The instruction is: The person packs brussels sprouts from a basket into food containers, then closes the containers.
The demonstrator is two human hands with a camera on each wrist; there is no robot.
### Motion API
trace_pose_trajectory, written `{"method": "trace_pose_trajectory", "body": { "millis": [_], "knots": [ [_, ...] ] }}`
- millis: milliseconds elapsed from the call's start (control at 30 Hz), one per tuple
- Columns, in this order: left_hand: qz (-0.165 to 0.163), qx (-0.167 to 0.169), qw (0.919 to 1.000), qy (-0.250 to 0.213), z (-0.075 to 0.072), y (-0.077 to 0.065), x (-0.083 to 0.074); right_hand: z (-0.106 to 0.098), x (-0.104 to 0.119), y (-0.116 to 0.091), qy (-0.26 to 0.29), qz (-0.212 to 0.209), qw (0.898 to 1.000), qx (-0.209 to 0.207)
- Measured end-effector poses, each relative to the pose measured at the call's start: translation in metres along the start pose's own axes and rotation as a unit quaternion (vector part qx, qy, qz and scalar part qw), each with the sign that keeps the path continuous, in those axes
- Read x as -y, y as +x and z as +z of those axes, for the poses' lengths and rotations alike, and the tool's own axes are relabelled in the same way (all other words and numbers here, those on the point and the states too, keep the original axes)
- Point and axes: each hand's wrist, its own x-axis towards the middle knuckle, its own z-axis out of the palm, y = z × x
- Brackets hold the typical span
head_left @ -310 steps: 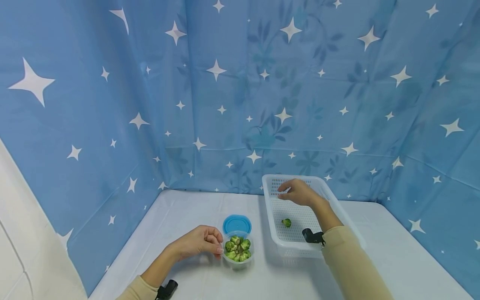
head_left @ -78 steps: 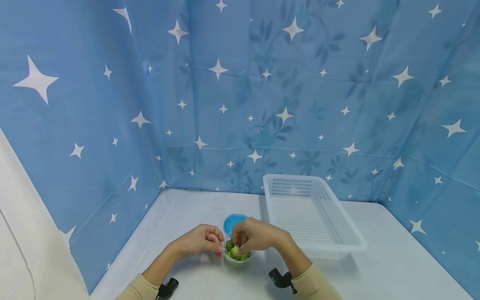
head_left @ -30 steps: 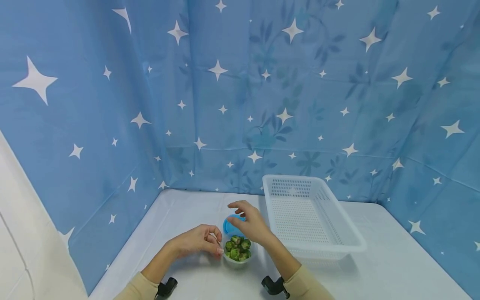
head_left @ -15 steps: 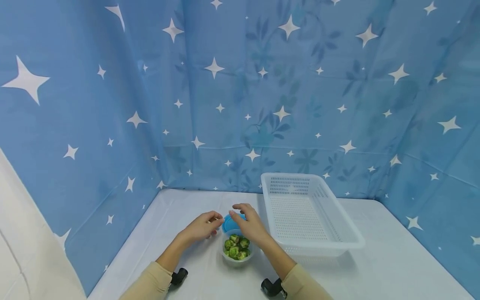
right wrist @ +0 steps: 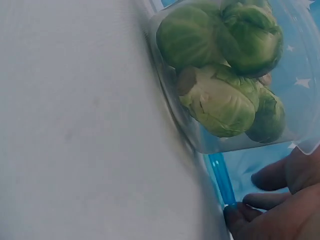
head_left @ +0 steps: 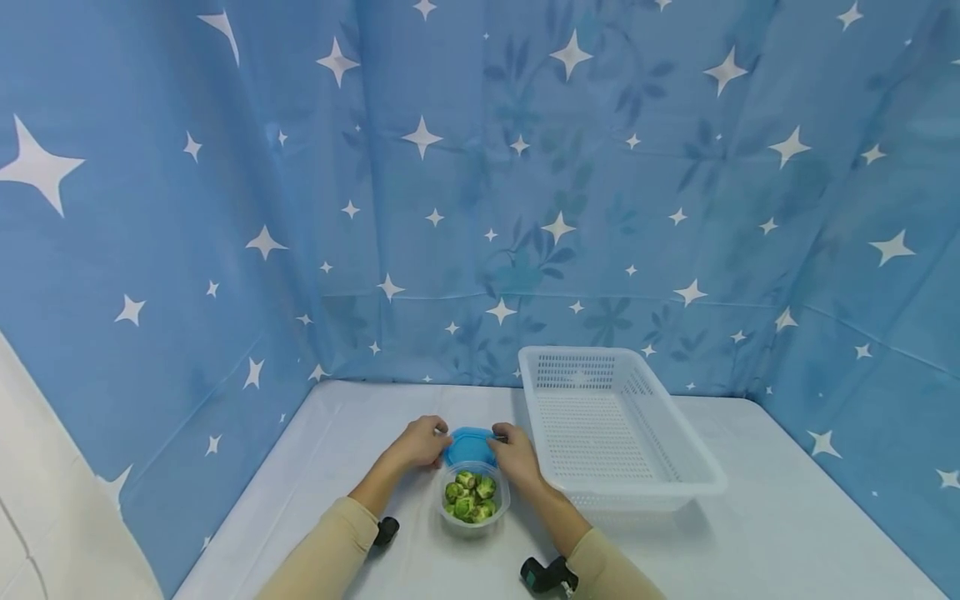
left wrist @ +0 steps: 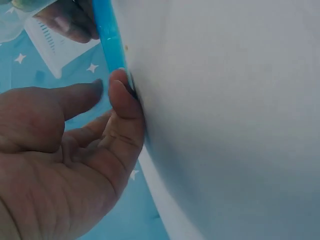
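Note:
A clear plastic tub (head_left: 472, 527) holding several Brussels sprouts (head_left: 465, 507) stands on the white table. Just behind it lies a round blue lid (head_left: 468, 448). My left hand (head_left: 420, 443) is at the lid's left edge. In the left wrist view its fingertips touch the blue rim, while the thumb stays apart from them. My right hand (head_left: 517, 457) is on the lid's right side, behind the tub. The right wrist view has its fingertips at the lid (right wrist: 222, 180), low by the tabletop, with a gap between thumb and fingers.
A white perforated basket (head_left: 607, 483) stands to the right, with nothing seen in it. The white-covered table (head_left: 787, 500) extends around these things. A blue star-patterned curtain (head_left: 457, 192) hangs behind and at the sides.
The sprout seen earlier in the basket is gone from it; my right hand was later over the tub. My left hand has left the tub's edge, and both hands have come to the blue lid.

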Motion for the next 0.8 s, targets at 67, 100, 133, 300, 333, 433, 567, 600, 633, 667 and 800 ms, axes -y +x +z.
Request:
{"method": "trace_pose_trajectory", "body": {
  "millis": [67,100,133,300,333,433,567,600,633,667,800],
  "knots": [
    [-0.001,0.000,0.9999,-0.017,0.000,0.000,-0.001,-0.001,0.000,0.000,0.009,-0.003,1.000,0.002],
    [-0.001,0.000,0.9997,-0.026,0.000,0.000,-0.001,-0.001,0.000,0.000,0.015,-0.005,1.000,0.002],
    [-0.003,-0.001,0.9994,-0.033,0.000,0.000,-0.001,-0.001,0.001,0.001,0.021,-0.007,1.000,0.000],
    [0.002,-0.020,0.9978,-0.063,-0.002,0.001,0.001,0.001,0.003,0.001,0.080,-0.031,0.996,-0.013],
    [0.005,-0.024,0.9975,-0.067,-0.003,0.002,0.001,0.001,0.003,0.002,0.085,-0.040,0.995,-0.016],
    [0.025,-0.040,0.9955,-0.082,-0.005,0.003,0.001,0.002,0.003,0.003,0.092,-0.051,0.994,-0.031],
    [0.055,-0.079,0.9904,-0.099,-0.011,0.001,0.000,0.004,0.004,0.004,0.048,-0.062,0.996,-0.043],
    [0.063,-0.095,0.9884,-0.101,-0.014,0.000,-0.001,0.004,0.005,0.004,0.035,-0.066,0.996,-0.039],
    [0.072,-0.112,0.9860,-0.100,-0.016,0.000,-0.003,0.004,0.007,0.004,0.025,-0.070,0.997,-0.032],
    [0.082,-0.131,0.9834,-0.096,-0.019,-0.001,-0.005,0.004,0.009,0.003,0.016,-0.078,0.997,-0.022],
    [0.130,-0.201,0.9692,-0.058,-0.033,-0.005,-0.016,0.005,0.019,-0.001,-0.013,-0.124,0.992,0.014]
  ]
}}
